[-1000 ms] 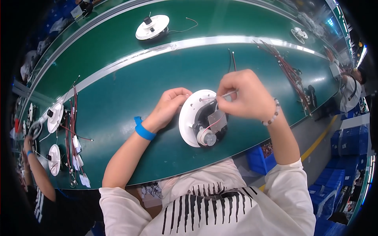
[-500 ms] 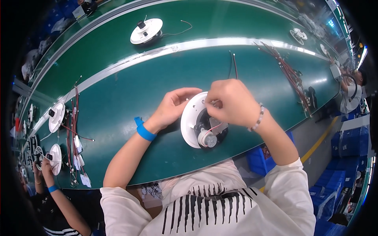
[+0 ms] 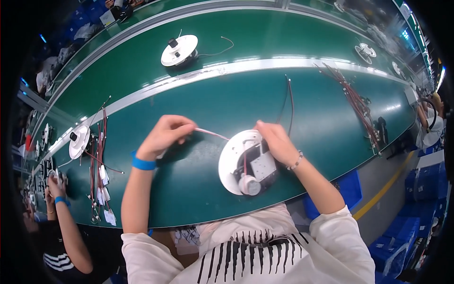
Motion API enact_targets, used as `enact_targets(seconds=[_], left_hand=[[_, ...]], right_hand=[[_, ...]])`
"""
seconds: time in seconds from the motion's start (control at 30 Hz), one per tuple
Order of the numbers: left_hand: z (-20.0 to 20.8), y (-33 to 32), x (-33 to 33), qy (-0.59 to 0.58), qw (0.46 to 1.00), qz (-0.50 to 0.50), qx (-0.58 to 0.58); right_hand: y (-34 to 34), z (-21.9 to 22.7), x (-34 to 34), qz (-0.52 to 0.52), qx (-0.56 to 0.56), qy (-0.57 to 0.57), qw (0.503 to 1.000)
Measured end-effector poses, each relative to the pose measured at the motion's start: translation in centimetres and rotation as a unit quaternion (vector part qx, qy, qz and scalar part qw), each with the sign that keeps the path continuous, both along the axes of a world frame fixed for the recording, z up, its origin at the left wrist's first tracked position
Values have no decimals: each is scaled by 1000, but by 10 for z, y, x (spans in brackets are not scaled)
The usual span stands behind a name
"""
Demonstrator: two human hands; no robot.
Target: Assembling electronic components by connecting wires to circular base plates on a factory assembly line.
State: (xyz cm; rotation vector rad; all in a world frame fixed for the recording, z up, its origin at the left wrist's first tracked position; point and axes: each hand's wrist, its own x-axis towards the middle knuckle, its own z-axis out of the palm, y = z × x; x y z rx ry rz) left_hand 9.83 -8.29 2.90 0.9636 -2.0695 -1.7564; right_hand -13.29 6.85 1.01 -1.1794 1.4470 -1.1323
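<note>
Your L hand (image 3: 171, 136) pinches a thin red-and-white wire (image 3: 212, 133), drawn fairly straight, prob. to keep it clear. Your R hand (image 3: 279, 146), fingers bunched, holds the rim of a round white plastic-looking housing (image 3: 228, 164), likely steadying it vs. pull; housing's tilted, mid-bench before you, w/ pale cylindrical motor (image 3: 251, 186) nearest, on smooth green benchtop (image 3: 198, 199).

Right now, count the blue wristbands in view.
2. The near wristband is on the wrist of the left hand; the far wristband is on a co-worker at far left. Others may be hidden.
</note>
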Motion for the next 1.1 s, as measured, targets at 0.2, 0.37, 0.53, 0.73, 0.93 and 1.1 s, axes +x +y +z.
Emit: enact_targets(seconds=[0.2, 0.37, 0.53, 0.73, 0.93, 1.1], left_hand=[[0, 0, -3, 13, 1000, -14, -10], [-6, 7, 1, 1, 998, 69, -5], [-7, 2, -7, 52, 993, 86, -63], [30, 37, -36, 118, 923, 14, -367], [23, 59, -64, 138, 934, -190, -268], [4, 57, -56, 117, 967, -152, -171]], right_hand=[[-1, 20, 1, 14, -36, 84, 996], [-13, 24, 9, 106, 20, 59, 992], [-17, 28, 11, 105, 62, 61, 991], [-15, 26, 14, 75, 47, 74, 993], [-17, 14, 13, 76, -8, 92, 993], [-12, 15, 2, 42, -11, 89, 995]])
